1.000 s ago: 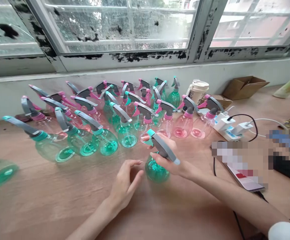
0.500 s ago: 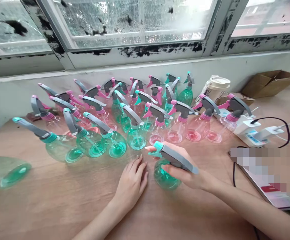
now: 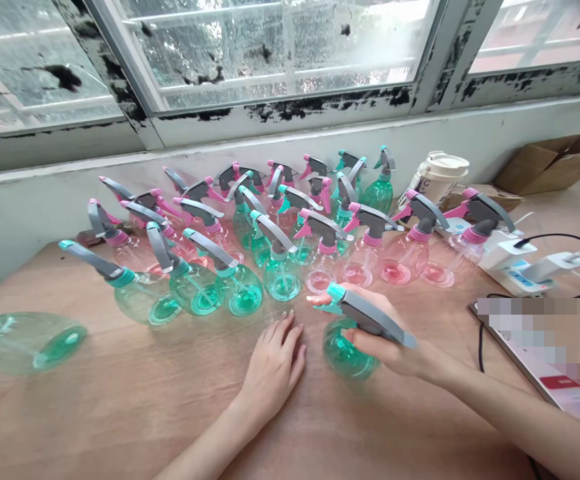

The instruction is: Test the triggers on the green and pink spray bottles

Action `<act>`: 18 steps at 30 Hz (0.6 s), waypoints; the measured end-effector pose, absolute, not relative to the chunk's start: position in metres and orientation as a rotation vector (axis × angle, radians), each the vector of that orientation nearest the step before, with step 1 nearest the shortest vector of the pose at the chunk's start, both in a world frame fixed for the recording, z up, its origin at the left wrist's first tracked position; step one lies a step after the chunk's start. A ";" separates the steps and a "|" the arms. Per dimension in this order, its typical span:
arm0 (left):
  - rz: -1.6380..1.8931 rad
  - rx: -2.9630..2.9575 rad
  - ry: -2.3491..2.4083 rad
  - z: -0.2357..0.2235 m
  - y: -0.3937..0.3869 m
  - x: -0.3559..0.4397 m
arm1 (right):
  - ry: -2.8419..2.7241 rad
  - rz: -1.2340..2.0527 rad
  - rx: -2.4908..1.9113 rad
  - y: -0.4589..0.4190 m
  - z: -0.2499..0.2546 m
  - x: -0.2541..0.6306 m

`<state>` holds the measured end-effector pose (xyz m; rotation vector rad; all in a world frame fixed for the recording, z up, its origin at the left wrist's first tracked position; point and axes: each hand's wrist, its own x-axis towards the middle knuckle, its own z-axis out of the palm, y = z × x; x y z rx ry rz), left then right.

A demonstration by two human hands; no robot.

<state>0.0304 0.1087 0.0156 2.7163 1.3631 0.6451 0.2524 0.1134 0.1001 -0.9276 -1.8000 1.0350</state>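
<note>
My right hand is wrapped round the neck of a green spray bottle with a grey and teal trigger head. That bottle is upright on the wooden table, or just above it; I cannot tell which. Palm down, my left hand lies flat on the table to the left of it, fingers stretched out and holding nothing. Just beyond my hands are a green spray bottle and a pink spray bottle, part of a crowded group of several green and pink ones.
Alone at the left edge is another green spray bottle. Behind the group stand a lidded paper cup and an open cardboard box. To the right are a power strip with plugs, black cables and a partly blurred flat device.
The whole view has shifted, so everything appears slightly further right. More of the far-left bottle shows. My right hand keeps its grip and my left hand stays flat.
</note>
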 end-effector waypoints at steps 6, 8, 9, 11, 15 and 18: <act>0.636 2.715 1.367 0.017 0.108 0.031 | -1.781 1.064 -0.940 0.113 0.099 0.253; 0.633 2.715 1.364 0.017 0.108 0.031 | -1.795 1.078 -0.946 0.113 0.099 0.253; 0.634 2.714 1.363 0.017 0.108 0.031 | -1.799 1.070 -0.948 0.113 0.099 0.253; 0.640 2.706 1.364 0.017 0.109 0.031 | -1.800 1.011 -0.927 0.114 0.099 0.253; 0.658 2.694 1.373 0.016 0.109 0.030 | -1.801 0.873 -0.834 0.115 0.097 0.253; 0.654 2.706 1.372 0.015 0.109 0.031 | -1.785 0.805 -0.879 0.115 0.096 0.252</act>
